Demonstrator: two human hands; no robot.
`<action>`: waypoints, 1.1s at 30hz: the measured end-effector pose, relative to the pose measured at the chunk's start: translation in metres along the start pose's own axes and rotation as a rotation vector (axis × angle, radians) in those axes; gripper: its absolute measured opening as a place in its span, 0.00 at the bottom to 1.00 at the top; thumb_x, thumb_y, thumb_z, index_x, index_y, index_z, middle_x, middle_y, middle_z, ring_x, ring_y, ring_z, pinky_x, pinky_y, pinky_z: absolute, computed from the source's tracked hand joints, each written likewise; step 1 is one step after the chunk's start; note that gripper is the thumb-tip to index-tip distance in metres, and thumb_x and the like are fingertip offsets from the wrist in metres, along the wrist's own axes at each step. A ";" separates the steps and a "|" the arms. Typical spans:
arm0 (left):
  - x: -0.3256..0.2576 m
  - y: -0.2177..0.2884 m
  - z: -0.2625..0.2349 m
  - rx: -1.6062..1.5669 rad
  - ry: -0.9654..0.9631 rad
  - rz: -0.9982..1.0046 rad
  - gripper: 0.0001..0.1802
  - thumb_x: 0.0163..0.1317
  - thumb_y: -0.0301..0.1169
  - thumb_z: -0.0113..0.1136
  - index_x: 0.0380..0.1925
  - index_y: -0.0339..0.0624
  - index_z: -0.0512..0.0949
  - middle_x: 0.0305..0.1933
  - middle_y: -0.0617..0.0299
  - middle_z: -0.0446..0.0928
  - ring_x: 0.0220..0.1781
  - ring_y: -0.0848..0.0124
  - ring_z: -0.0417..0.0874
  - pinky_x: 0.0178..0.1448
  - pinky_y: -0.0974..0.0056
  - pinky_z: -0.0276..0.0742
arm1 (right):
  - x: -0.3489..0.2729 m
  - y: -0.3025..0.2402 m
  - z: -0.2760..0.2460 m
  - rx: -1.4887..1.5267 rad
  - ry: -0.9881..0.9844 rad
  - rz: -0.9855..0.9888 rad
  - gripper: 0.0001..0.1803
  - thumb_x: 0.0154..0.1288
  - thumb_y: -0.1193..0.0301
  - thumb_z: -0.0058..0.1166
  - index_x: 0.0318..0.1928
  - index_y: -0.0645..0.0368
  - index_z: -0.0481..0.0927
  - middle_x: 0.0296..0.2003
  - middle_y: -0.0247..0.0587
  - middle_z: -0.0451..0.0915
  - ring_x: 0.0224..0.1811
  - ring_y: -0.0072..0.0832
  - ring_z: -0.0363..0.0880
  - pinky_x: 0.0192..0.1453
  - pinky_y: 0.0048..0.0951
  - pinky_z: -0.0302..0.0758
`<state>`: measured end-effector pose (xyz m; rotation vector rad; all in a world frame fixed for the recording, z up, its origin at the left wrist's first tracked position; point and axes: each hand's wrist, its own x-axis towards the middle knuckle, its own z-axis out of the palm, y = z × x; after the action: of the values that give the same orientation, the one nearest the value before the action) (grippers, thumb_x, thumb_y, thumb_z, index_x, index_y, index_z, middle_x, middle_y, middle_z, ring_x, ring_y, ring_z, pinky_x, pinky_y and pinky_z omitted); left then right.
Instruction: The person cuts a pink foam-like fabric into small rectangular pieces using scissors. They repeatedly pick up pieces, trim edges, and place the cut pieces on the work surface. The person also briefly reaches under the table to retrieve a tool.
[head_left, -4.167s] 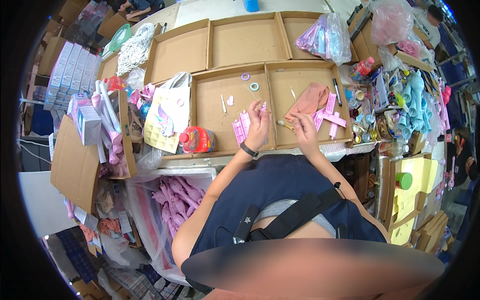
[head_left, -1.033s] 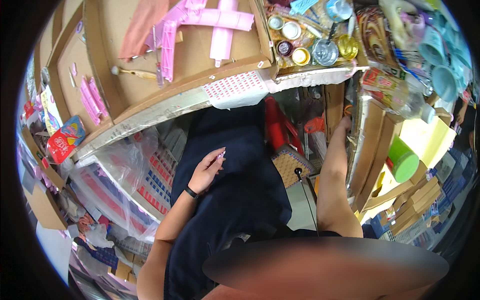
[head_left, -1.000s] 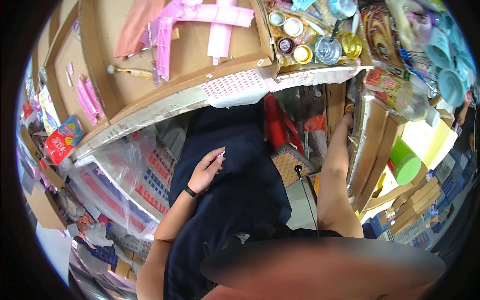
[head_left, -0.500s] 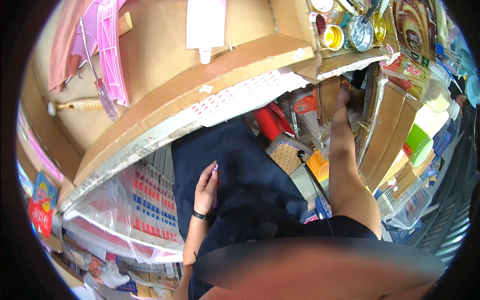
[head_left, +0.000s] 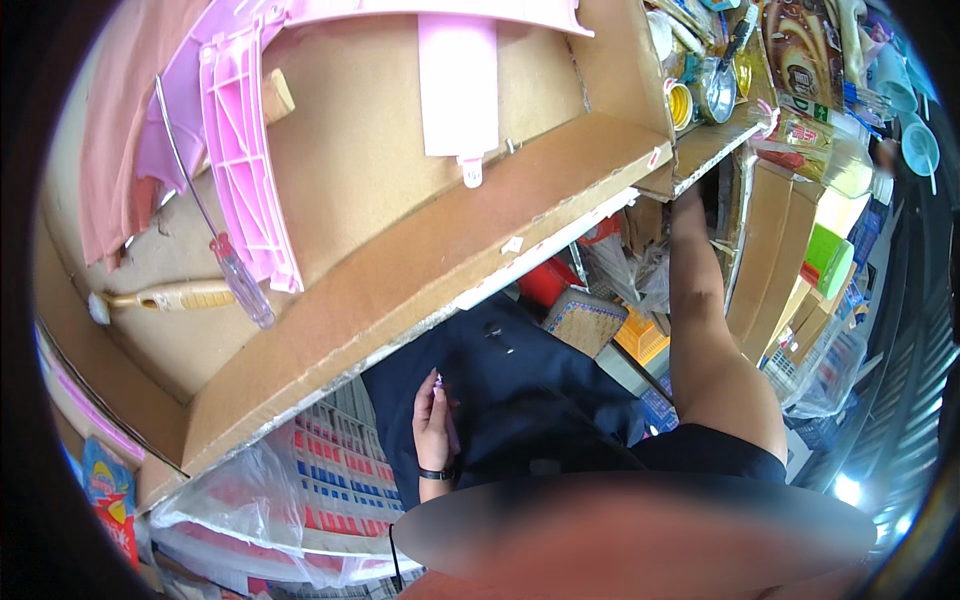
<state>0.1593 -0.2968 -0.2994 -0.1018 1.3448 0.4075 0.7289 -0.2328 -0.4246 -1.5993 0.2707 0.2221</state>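
Note:
My left hand point(head_left: 432, 425), with a black band at its wrist, is over the dark navy cloth point(head_left: 520, 400) on my lap. Its fingers are closed on a slim pinkish-purple piece point(head_left: 452, 432), mostly hidden by the hand; a small pale tip shows at the fingertips. My right hand does not show. Beyond my lap is a shallow cardboard tray point(head_left: 400, 270). In it lie a ribbed pink plastic part point(head_left: 240, 150), a screwdriver point(head_left: 240, 280) with a clear pink handle, a brush point(head_left: 180, 295) and a flat white piece with a pink edge point(head_left: 458, 90).
My bare leg point(head_left: 700, 300) stretches forward on the right, its far end hidden under a shelf. Jars and a metal cup point(head_left: 715, 88) stand at the far right. Red, white and blue crates point(head_left: 340, 470) and clear plastic film point(head_left: 240, 500) are below the tray.
The view has shifted, so the tray and its contents sit lower and further right in the picture. My left hand still grips the pinkish-purple piece over my lap.

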 end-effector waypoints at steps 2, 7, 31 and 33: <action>0.002 0.001 0.001 0.017 -0.005 0.014 0.19 0.66 0.29 0.47 0.56 0.41 0.67 0.45 0.65 0.72 0.41 0.80 0.71 0.45 0.74 0.68 | 0.001 -0.003 -0.006 0.011 0.002 0.003 0.24 0.61 0.50 0.42 0.34 0.61 0.76 0.32 0.46 0.77 0.33 0.33 0.74 0.37 0.33 0.69; 0.002 0.004 0.001 0.078 0.019 0.010 0.19 0.66 0.29 0.47 0.56 0.41 0.67 0.46 0.65 0.72 0.42 0.80 0.71 0.44 0.75 0.68 | 0.007 -0.007 -0.014 0.046 0.003 -0.004 0.24 0.62 0.50 0.42 0.35 0.61 0.75 0.33 0.46 0.76 0.34 0.33 0.74 0.39 0.34 0.69; 0.021 -0.035 -0.019 0.302 -0.117 -0.046 0.18 0.66 0.28 0.47 0.56 0.40 0.67 0.50 0.68 0.71 0.43 0.83 0.70 0.46 0.79 0.65 | 0.052 -0.024 -0.046 0.073 -0.089 -0.021 0.22 0.65 0.54 0.38 0.42 0.61 0.72 0.41 0.46 0.73 0.42 0.35 0.71 0.47 0.39 0.66; 0.021 -0.037 -0.023 0.314 -0.115 -0.082 0.18 0.66 0.28 0.48 0.56 0.40 0.67 0.50 0.68 0.71 0.42 0.83 0.70 0.46 0.79 0.65 | 0.054 -0.026 -0.052 0.064 -0.094 -0.014 0.22 0.65 0.54 0.37 0.42 0.61 0.71 0.41 0.46 0.73 0.43 0.36 0.71 0.47 0.40 0.66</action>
<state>0.1546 -0.3335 -0.3310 0.1248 1.2705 0.1277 0.7875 -0.2854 -0.4140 -1.5229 0.1918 0.2747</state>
